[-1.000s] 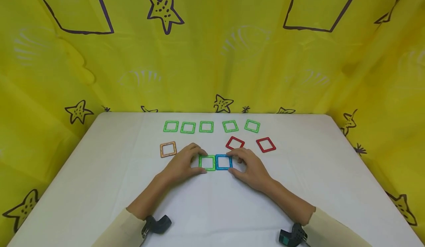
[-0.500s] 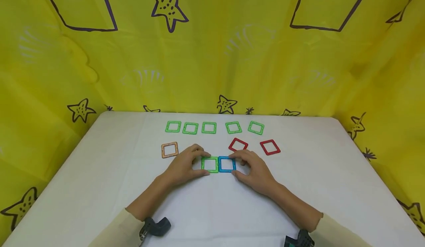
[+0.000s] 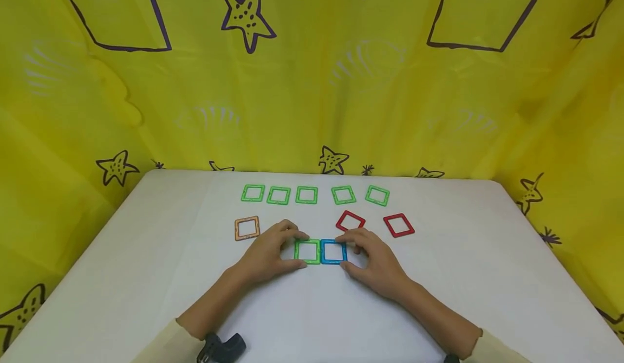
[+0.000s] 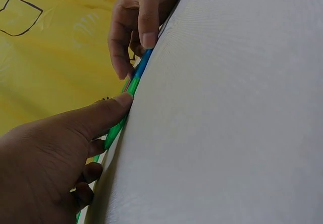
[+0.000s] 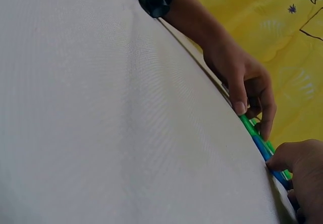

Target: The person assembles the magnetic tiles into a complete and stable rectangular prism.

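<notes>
Two square frame-shaped tiles, one green (image 3: 313, 263) and one blue (image 3: 332, 262), lie flat side by side on the table with their edges meeting. My left hand (image 3: 267, 253) pinches the green tile at its left part, thumb on the near edge and fingertips on the far edge. On the other side, my right hand (image 3: 379, 261) holds the blue tile the same way by its right part. From the left wrist view, the green tile (image 4: 116, 129) and blue tile (image 4: 144, 62) form one straight line. In the right wrist view my right thumb touches the blue tile (image 5: 260, 147).
Several green square frames (image 3: 306, 202) are spread in a row near the table's far edge. An orange frame (image 3: 236, 229) lies left of my left hand. Two red frames lie beyond my right hand, one (image 3: 399, 235) farther right, the other (image 3: 343, 220) partly hidden. A yellow curtain (image 3: 292, 81) surrounds the table.
The head view has shifted a little, so the table sits slightly lower in it. Both hands keep their hold, and the green and blue tiles stay side by side.
</notes>
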Tool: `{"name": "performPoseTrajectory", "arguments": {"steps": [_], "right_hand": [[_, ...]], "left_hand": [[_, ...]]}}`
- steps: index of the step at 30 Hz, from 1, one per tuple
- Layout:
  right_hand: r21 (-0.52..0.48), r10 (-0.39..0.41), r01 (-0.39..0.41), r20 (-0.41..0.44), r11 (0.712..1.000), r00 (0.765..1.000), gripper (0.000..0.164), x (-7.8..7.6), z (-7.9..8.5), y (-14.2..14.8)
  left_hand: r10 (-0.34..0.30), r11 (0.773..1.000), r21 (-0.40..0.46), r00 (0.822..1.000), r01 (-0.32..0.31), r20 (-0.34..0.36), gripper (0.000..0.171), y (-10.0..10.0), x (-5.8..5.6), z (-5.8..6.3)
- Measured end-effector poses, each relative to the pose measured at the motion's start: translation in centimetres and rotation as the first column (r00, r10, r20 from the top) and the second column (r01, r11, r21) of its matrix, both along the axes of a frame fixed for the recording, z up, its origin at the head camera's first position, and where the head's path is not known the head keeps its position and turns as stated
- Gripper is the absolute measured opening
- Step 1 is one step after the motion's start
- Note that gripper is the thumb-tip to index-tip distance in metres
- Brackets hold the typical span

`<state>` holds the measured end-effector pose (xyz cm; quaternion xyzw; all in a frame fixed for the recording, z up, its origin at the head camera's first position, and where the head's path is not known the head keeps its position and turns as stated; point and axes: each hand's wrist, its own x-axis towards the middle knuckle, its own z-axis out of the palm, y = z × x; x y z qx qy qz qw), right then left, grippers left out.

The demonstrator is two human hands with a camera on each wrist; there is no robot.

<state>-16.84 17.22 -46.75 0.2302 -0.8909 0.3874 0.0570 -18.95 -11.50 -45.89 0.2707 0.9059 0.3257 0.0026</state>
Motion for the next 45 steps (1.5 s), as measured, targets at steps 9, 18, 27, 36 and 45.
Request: {"name": "performPoseTrajectory", "arguments": {"steps": [9, 18, 27, 36, 45], "right_hand": [[0.022, -0.008, 0.008, -0.001, 1.0, 1.0, 0.049, 0.1, 0.1, -0.4], [0.038, -0.022, 0.023, -0.005, 0.999, 1.0, 0.05, 0.3, 0.0, 0.0], [0.039, -0.022, 0.023, -0.008, 0.999, 1.0, 0.048, 0.2, -0.1, -0.2], [0.038, -0.027, 0.027, -0.008, 0.999, 1.0, 0.047, 0.2, 0.0, -0.1], [0.022, -0.022, 0.022, 0.003, 1.0, 1.0, 0.046, 0.2, -0.2, -0.1]], "left_hand": [[-0.015, 1.0, 0.021, 0.999, 0.014, 0.037, 0.062, -0.8, 0.2, 1.0], [0.137, 0.99, 0.039, 0.99, -0.136, -0.035, 0.058, -4.1, -1.2, 3.0], [0.237, 0.971, -0.028, 0.971, -0.237, -0.016, 0.063, -7.9, -2.4, 3.6], [0.211, 0.971, -0.114, 0.978, -0.209, 0.003, 0.059, -8.7, -3.0, 3.1], [0.212, 0.975, -0.083, 0.975, -0.206, 0.071, 0.053, -9.1, -3.3, 2.9]]}}
